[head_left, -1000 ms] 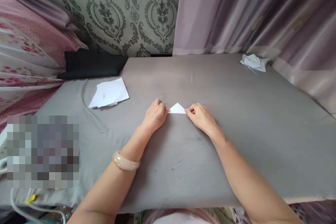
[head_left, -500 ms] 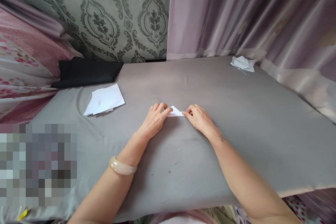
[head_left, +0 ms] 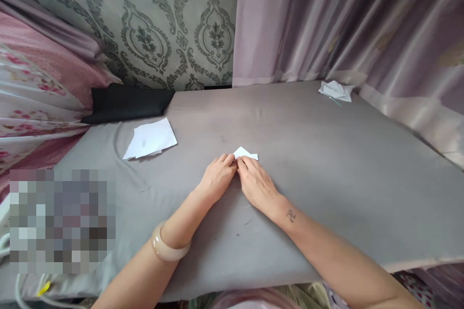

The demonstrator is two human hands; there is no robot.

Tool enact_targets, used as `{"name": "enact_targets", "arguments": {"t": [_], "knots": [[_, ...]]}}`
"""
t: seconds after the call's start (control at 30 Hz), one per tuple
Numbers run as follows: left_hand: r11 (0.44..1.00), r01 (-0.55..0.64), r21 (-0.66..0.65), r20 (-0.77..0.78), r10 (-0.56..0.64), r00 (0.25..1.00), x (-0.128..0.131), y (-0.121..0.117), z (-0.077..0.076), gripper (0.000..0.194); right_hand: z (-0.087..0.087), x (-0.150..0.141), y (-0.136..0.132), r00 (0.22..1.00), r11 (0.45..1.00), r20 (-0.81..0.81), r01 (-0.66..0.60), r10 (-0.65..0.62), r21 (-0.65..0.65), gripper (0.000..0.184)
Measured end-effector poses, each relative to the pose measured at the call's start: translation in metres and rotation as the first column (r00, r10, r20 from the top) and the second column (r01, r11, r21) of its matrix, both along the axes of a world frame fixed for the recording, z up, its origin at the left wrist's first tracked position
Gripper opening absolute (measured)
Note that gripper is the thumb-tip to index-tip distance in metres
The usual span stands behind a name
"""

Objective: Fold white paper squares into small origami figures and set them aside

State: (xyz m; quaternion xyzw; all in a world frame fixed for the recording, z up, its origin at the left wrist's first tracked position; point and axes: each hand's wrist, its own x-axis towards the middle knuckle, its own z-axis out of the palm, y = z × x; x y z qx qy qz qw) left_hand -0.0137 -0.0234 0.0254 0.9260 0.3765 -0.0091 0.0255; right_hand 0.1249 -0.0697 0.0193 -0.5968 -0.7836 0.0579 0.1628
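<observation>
A small folded piece of white paper (head_left: 241, 151) lies near the middle of the cloth-covered table, its peak pointing away from me and a narrow flap sticking out at its right end. My left hand (head_left: 219, 175) grips the paper's left corner, fingers close together. Right beside it, my right hand (head_left: 258, 182) bends its fingers onto the paper's near edge, fingertips almost touching those of the left. The near edge is mostly covered by both hands.
White paper sheets (head_left: 152, 138) lie stacked at the left. A black folded cloth (head_left: 130, 103) sits behind them. White folded papers (head_left: 335, 90) with a thin greenish stick (head_left: 335, 102) rest at the far right. A blurred-out patch covers the left front, near a white cable (head_left: 54, 302).
My right hand has moved left from the paper's right end to its near middle, against my left hand. The left hand lifted a finger over the paper, then closed on its left corner again.
</observation>
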Motion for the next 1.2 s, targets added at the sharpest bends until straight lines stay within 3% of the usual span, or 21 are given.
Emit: {"name": "enact_targets", "arguments": {"t": [0.23, 0.43, 0.6, 0.93, 1.2], "knots": [[0.996, -0.073, -0.052, -0.023, 0.072, 0.997, 0.003, -0.011, 0.006, 0.024, -0.004, -0.004, -0.004, 0.998, 1.000, 0.061, 0.007, -0.008, 0.018, 0.043], [0.986, -0.165, 0.016, -0.090, 0.165, 0.982, 0.000, -0.014, 0.006, 0.031, 0.000, -0.004, -0.002, 0.992, 1.000, 0.126, 0.019, -0.021, 0.011, 0.044], [0.984, -0.175, 0.045, -0.076, 0.178, 0.981, -0.005, -0.015, 0.002, 0.029, 0.002, 0.002, -0.001, 0.982, 0.998, 0.181, 0.058, -0.056, -0.005, 0.045], [0.981, -0.184, 0.058, 0.023, 0.183, 0.983, -0.013, -0.013, -0.003, 0.028, 0.008, 0.015, 0.002, 0.967, 0.983, 0.202, 0.170, -0.154, -0.063, 0.040], [0.959, -0.277, 0.059, 0.221, 0.258, 0.941, -0.014, 0.000, -0.009, 0.029, 0.004, 0.029, 0.011, 0.953, 0.977, 0.228, 0.210, -0.197, -0.032, 0.036]]}}
